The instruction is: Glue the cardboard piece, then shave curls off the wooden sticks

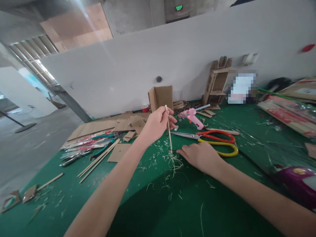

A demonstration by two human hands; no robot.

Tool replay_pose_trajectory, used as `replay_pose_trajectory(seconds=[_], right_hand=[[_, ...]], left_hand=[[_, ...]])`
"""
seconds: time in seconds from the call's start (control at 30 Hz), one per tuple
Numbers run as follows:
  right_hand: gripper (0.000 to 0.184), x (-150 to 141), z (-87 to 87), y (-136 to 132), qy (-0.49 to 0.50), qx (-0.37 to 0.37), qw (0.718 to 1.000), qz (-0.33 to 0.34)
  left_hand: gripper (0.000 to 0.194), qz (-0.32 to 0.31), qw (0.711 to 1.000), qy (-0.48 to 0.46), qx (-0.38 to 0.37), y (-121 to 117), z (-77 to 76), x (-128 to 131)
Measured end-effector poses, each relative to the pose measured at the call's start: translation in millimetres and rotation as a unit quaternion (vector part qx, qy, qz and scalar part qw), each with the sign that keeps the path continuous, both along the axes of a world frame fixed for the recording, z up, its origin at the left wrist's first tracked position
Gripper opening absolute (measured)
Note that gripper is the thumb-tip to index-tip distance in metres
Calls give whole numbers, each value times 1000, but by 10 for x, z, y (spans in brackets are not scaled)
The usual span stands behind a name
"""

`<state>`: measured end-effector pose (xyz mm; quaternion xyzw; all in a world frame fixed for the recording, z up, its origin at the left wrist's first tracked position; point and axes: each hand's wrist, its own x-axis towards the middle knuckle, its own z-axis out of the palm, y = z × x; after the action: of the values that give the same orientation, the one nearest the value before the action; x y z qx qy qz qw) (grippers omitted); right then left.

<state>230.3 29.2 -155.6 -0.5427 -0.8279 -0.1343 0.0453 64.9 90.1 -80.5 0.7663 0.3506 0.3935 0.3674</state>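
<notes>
My left hand [159, 123] pinches the upper part of a thin wooden stick [169, 133], which stands nearly upright with its lower end close to the table. At that lower end is my right hand [201, 156], closed, with a small dark thin edge showing by its fingertips; what it grips is mostly hidden. Curled wood shavings [174, 163] cling around the stick's foot and lie scattered below. Just beyond my right hand are large scissors [217, 136] with one red and one yellow handle. A pink glue gun [194, 118] lies behind them.
On the green table [153, 210], several loose wooden sticks [100, 159] and cardboard pieces [119, 152] lie left. A folded cardboard piece [164, 97] and a cardboard structure [217, 82] stand by the white wall. Packaged materials [291, 113] and a purple object [296, 181] are at right.
</notes>
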Motion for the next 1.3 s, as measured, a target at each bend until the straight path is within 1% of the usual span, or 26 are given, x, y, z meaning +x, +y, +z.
replay_pose_trajectory(seconds=[0.1, 0.13, 0.17, 0.27, 0.33, 0.4, 0.5, 0.57, 0.67, 0.77, 0.87, 0.93, 1.0, 1.07, 1.13, 1.23, 1.3], right_hand=[[53, 6, 29, 39, 20, 56, 998, -37], [54, 8, 30, 49, 18, 58, 997, -44], [53, 8, 25, 54, 9, 48, 998, -45], [46, -10, 0, 32, -29, -26, 999, -18], [45, -25, 5, 4, -38, -46, 998, 0], [48, -27, 36, -10, -29, -14, 999, -10], [50, 10, 87, 8, -18, 62, 997, -31], [43, 50, 94, 32, -15, 88, 996, -9], [29, 95, 74, 56, -7, 102, 994, 36], [24, 95, 56, 66, 11, 130, 991, 34], [31, 61, 17, 74, 36, 150, 988, -3], [37, 27, -34, 74, 36, 140, 989, -22], [39, -8, -90, 67, 18, 100, 995, -3], [38, -31, -117, 58, 4, 62, 997, 36], [39, -34, -94, 54, 7, 67, 997, 43], [46, -4, 0, 67, 19, 111, 994, -11], [48, 20, 41, 77, 20, 124, 991, -34]], left_hand=[[19, -1, 1000, 8, 17, -24, -8, 16], [19, 2, 1000, 12, 23, -33, -10, 20], [17, 6, 999, 13, 28, -40, -10, 21], [14, 14, 999, 16, 27, -55, -1, 16], [12, 11, 1000, 17, 24, -58, 7, 8], [13, 5, 1000, 17, 22, -56, 11, 1], [13, -6, 1000, 14, 21, -48, 10, 1], [14, -4, 1000, 13, 19, -41, 6, 9], [16, 3, 1000, 14, 16, -35, 3, 26], [15, -5, 1000, 12, 22, -41, 2, 35], [14, -15, 999, 8, 28, -49, -4, 29], [14, -16, 999, 8, 32, -47, -11, 17], [15, -14, 999, 5, 34, -39, -15, 5], [15, -10, 999, 3, 32, -31, -15, -4], [15, -7, 1000, 6, 26, -31, -10, -4], [15, -9, 1000, 9, 27, -39, -7, 4], [15, -15, 999, 7, 33, -40, -13, 4]])
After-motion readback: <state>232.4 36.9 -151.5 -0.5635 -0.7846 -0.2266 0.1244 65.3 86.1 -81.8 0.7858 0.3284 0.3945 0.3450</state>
